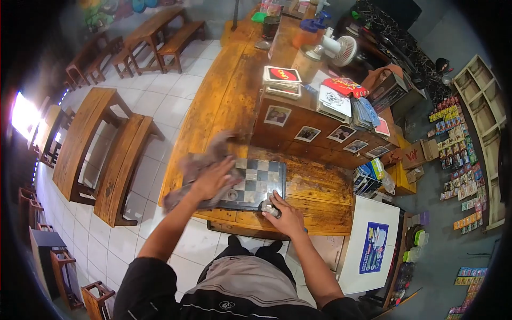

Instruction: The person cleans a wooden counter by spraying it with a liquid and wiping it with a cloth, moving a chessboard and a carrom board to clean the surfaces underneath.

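My left hand [214,180] lies with fingers stretched out on a crumpled brown-grey cloth [212,150], pressing it over the left part of a chessboard [260,177]. The cloth spreads past the board's left edge onto the wooden table and blurs at its upper end. Dark and pale squares show on the board's uncovered right part. At the board's near right corner, my right hand [288,216] is closed around a small pale bottle [270,208] with a dark end. My fingers hide part of the bottle.
The wooden counter [213,101] runs away from me. A raised box section [320,136] carries UNO cards [282,76], other card stacks and a white fan [341,49]. Benches [125,165] stand on the left. A white panel [368,245] adjoins the table on the right.
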`<state>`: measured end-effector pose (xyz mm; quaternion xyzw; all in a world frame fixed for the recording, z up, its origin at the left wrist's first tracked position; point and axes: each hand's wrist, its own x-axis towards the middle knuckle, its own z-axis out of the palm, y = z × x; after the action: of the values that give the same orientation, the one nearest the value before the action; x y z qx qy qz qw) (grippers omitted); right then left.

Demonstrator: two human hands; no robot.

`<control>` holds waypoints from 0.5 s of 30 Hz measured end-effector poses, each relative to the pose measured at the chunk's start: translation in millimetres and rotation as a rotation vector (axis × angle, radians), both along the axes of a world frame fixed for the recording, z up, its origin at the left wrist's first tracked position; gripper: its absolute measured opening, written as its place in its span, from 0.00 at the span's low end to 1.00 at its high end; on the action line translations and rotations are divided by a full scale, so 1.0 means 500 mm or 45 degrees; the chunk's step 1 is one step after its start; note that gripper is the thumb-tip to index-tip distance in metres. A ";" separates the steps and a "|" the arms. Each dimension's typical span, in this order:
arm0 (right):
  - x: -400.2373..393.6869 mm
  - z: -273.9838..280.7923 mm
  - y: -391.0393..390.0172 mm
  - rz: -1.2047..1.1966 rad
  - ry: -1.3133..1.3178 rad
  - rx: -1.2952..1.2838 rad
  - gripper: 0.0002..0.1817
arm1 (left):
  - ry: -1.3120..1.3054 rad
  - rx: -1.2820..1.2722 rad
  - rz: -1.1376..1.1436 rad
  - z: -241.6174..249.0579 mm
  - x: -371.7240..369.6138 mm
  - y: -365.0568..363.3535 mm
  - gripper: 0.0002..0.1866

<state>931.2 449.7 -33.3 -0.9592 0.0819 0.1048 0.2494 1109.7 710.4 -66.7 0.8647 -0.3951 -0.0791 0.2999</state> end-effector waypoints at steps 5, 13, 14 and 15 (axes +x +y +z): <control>-0.003 -0.003 0.001 -0.011 -0.015 0.092 0.36 | -0.126 0.429 -0.063 0.053 -0.082 -0.019 0.29; -0.002 -0.005 -0.006 -0.050 -0.133 0.238 0.31 | 0.198 0.070 -0.243 0.011 -0.029 -0.097 0.32; 0.012 -0.003 -0.014 -0.051 -0.146 0.248 0.31 | 0.056 0.168 -0.069 0.018 -0.025 -0.046 0.31; 0.024 -0.001 -0.033 -0.256 -0.135 0.710 0.28 | -0.089 0.265 0.096 0.023 -0.016 -0.011 0.31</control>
<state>943.3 433.2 -33.7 -0.8449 0.1312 0.0476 0.5164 1101.7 705.0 -55.3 0.9076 -0.3623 -0.0781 0.1972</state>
